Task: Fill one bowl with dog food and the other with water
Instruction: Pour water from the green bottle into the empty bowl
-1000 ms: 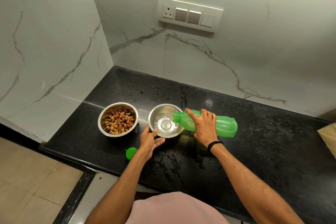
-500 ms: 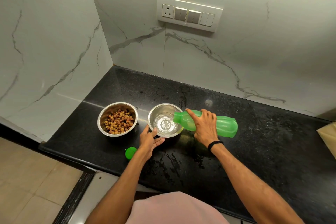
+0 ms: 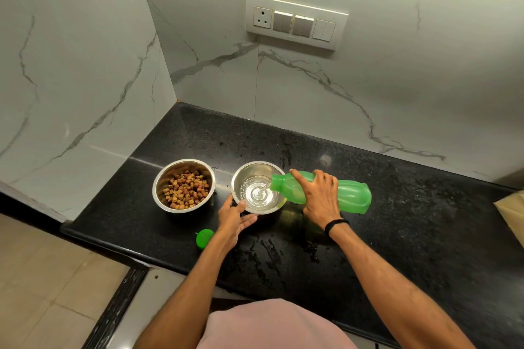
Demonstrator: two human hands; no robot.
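Two steel bowls stand side by side on the black counter (image 3: 397, 235). The left bowl (image 3: 161, 181) holds brown dog food pieces. The right bowl (image 3: 249, 168) has clear water in its bottom. My right hand (image 3: 320, 198) grips a green plastic bottle (image 3: 351, 195) lying nearly level, its open mouth over the right bowl's rim, and water runs into the bowl. My left hand (image 3: 234, 219) rests with straight fingers against the near left side of the right bowl.
The bottle's green cap (image 3: 204, 238) lies near the counter's front edge, left of my left wrist. Marble walls close the corner at left and back, with a switch panel (image 3: 296, 21) above. A tan object (image 3: 510, 212) sits at the far right.
Hardly anything has moved. The bottle stays tipped over the right bowl and the water in the bowl keeps rippling.
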